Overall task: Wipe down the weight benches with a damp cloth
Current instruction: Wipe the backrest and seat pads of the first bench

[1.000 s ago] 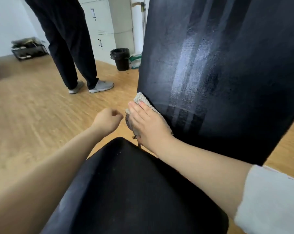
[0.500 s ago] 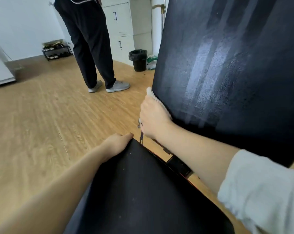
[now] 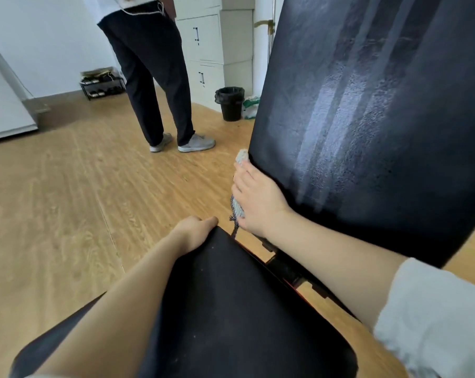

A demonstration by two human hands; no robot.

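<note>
Here we are at the bench, and the upright back pad (image 3: 367, 118) fills the view from 12 round to 3 o'clock. Pale, glistening vertical streaks run down its middle, so I'd judge the face has had at least some passes of the wet cloth. The dull areas toward its far edges may want another go.

Down at 6 o'clock the seat pad (image 3: 244, 309) looks matte and carries little pale specks. My read is that it has not been wiped yet. That puts the job somewhere around halfway on this bench, with the seat to come.

The right hand (image 3: 258, 197) is at the back pad's lower edge on the 9 o'clock side. Its fingers lie nearly straight, pointing to 12 o'clock, and press the cloth (image 3: 241, 158) flat against that edge. The grey cloth pokes out above the fingertips and hangs in a frayed tail below the heel of the hand. The thumb is hidden.

The left hand (image 3: 195, 233), just at 7 o'clock of the right, curls over the seat pad's far corner and grips it.

Off at 11 o'clock a bystander (image 3: 149, 77) stands on the wooden floor (image 3: 67, 200).
</note>
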